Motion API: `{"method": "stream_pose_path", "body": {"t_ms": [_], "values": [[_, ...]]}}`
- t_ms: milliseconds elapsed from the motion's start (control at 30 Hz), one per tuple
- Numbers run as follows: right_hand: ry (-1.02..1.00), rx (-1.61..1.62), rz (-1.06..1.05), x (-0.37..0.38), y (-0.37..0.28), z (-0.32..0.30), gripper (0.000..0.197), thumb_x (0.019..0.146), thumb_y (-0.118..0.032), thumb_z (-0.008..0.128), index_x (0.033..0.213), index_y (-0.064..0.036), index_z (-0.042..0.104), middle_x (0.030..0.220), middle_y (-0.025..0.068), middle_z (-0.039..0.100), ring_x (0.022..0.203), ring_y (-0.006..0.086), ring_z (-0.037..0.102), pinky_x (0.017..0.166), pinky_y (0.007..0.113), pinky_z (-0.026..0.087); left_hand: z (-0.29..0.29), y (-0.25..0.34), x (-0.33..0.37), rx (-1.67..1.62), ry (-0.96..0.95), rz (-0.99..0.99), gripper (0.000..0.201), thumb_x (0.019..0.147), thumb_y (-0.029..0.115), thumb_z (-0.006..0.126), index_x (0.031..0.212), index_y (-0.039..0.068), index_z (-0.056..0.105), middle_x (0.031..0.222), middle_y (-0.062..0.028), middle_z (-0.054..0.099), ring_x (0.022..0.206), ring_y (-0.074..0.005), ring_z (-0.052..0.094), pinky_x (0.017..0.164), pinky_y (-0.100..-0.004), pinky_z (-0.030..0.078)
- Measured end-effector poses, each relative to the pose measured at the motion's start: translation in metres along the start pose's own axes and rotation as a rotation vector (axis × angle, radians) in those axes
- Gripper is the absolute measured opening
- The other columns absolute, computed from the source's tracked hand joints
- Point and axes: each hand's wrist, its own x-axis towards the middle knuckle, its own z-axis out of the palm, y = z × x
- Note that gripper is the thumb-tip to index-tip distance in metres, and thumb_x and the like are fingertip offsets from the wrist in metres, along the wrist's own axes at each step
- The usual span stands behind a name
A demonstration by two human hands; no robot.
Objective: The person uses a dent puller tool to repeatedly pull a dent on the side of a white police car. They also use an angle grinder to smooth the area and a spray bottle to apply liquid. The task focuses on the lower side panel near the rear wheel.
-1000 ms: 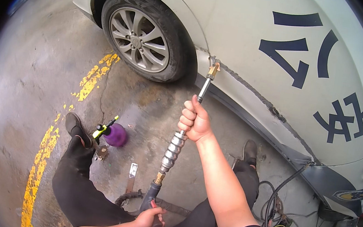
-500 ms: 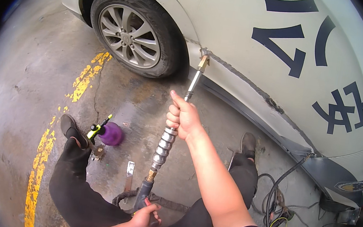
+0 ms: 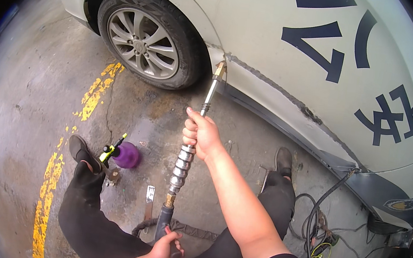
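A long chrome slide-hammer dent puller (image 3: 182, 165) slants up from my lap to the white car door (image 3: 279, 60). Its brass tip end (image 3: 219, 71) is at the start of a rough grey crease (image 3: 275, 88) low on the door, behind the front wheel; I cannot tell whether it is fixed there. My right hand (image 3: 200, 136) is wrapped round the puller's shaft, just above the ribbed weight, thumb pointing up. At the bottom, my left hand (image 3: 166, 250) is closed on the dark pistol-grip handle (image 3: 164, 221) with a red trigger. A black-wrapped cable (image 3: 192, 230) runs beside the handle.
A purple spray bottle (image 3: 127, 155) stands near my left shoe (image 3: 81, 149). Beyond it are the front wheel (image 3: 143, 42) and a worn yellow floor line (image 3: 50, 181). A cable clamped at the sill (image 3: 352, 170) drops to tangled cords (image 3: 322, 237) at the right. A flat metal strip (image 3: 149, 203) lies on the floor.
The tip end has shifted slightly left, towards the wheel, and both hands keep their hold on the puller. The whole view has also moved a little.
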Motion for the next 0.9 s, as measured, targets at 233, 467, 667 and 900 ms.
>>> {"method": "stream_pose_path", "body": {"t_ms": [233,467,667,900], "values": [[0.064,-0.013,-0.024,0.004,0.001,0.007,0.039,0.108,-0.030,0.065,0.081,-0.0199,0.039,0.062,-0.0099,0.032,0.048,0.0034,0.027,0.044,0.025,0.025,-0.006,0.003,0.009,-0.052,-0.020,0.007,0.028,0.091,0.019,0.074,0.074,0.016,0.052,0.065,-0.0006,0.052,0.060,-0.0189,0.052,0.062,-0.0338,0.047],[0.096,-0.022,-0.042,0.002,-0.004,0.012,0.038,0.107,-0.029,0.067,0.083,-0.0200,0.039,0.063,-0.0102,0.034,0.048,0.0033,0.028,0.044,0.026,0.025,-0.010,0.004,0.013,-0.102,-0.044,-0.002,0.018,0.091,0.018,0.075,0.084,0.014,0.060,0.066,-0.0014,0.053,0.060,-0.0206,0.054,0.064,-0.0384,0.048],[0.107,-0.034,-0.052,-0.001,-0.007,0.014,0.037,0.109,-0.028,0.064,0.082,-0.0191,0.040,0.063,-0.0093,0.033,0.049,0.0037,0.027,0.045,0.025,0.024,-0.008,0.005,0.012,-0.093,-0.051,-0.002,0.019,0.091,0.019,0.076,0.083,0.014,0.059,0.066,-0.0013,0.054,0.061,-0.0202,0.054,0.065,-0.0382,0.048],[0.107,-0.051,-0.081,-0.003,-0.008,0.017,0.037,0.107,-0.029,0.067,0.084,-0.0198,0.040,0.063,-0.0103,0.035,0.048,0.0031,0.029,0.044,0.025,0.025,-0.006,0.007,0.010,-0.096,-0.055,-0.029,0.026,0.091,0.020,0.077,0.079,0.017,0.053,0.065,0.0003,0.052,0.060,-0.0197,0.054,0.065,-0.0380,0.047]]}}
